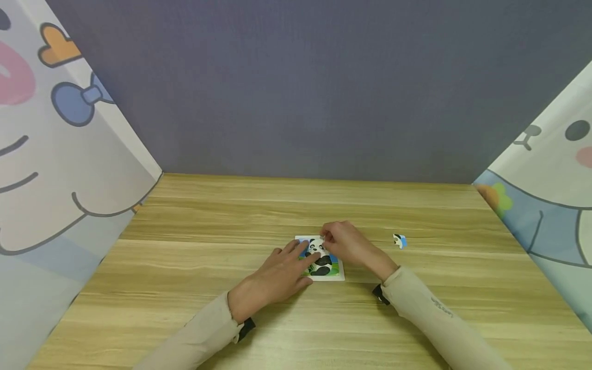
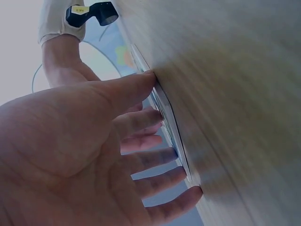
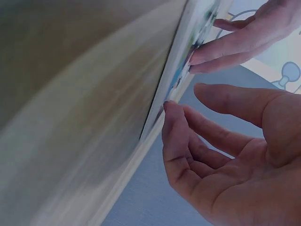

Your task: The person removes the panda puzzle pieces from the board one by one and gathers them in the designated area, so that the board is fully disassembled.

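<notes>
A small square panda jigsaw puzzle [image 1: 341, 271] with a white border lies on the table. Across its left side my left hand [image 1: 282, 272] is spread, fingertips on the picture and thumb by the near edge. In the left wrist view that thumb [image 2: 136, 87] touches the board's edge. At the upper right corner is my right hand [image 1: 349, 244], fingers bent. The right wrist view shows its index fingertip at the board's edge, the thumb [image 3: 230, 101] held apart and nothing visible between them. One loose puzzle piece [image 1: 400, 241], black, white and blue, lies to the right.
The wood-grain table [image 1: 208, 216] meets a grey back panel [image 1: 296, 92]. Cartoon-printed side panels stand at left [image 1: 92, 169] and right [image 1: 546, 185]. Each wrist carries a small black device.
</notes>
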A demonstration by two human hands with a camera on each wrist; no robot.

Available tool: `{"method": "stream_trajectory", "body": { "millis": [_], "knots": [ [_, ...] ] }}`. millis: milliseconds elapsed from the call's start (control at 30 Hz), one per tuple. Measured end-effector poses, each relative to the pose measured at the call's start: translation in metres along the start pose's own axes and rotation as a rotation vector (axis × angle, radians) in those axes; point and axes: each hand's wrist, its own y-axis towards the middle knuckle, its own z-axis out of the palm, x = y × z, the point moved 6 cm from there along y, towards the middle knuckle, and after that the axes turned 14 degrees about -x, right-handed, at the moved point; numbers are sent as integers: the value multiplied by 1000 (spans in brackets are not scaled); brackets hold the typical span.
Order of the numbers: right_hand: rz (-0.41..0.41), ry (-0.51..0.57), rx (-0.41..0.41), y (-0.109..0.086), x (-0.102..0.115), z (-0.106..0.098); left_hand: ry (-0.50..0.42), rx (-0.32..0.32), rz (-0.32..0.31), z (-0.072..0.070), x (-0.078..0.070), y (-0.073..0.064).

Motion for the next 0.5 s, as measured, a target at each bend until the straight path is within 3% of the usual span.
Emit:
{"method": "stream_trajectory", "body": {
  "millis": [200,500],
  "knots": [
    [-20,-56,64,-4,3,7,24,-5,17,0,-1,-1],
    [-58,-92,56,-5,7,6,34,-7,19,-2,0,1]
  ]
}}
